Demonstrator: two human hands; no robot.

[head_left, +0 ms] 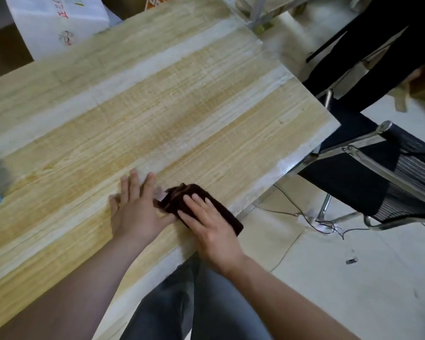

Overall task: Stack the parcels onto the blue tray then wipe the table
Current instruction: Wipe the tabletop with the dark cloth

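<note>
dark cloth (179,200) pressed on table (157,106) nr edge, wipe underway.
kept flat under right hand (211,227), fingers straight; left hand (135,209) laid open alongside. even pressure, overlapping strokes advised.

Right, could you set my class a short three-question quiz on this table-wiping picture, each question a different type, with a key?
1. True or false: the right hand presses flat on the dark cloth.
2. Multiple choice: where is the left hand? A flat on the bare table; B on top of the cloth; C lifted clear of the table.
3. Fill in: beyond the table's right edge stands a black ____ with a chrome frame.
Key: 1 true; 2 A; 3 chair.
</note>
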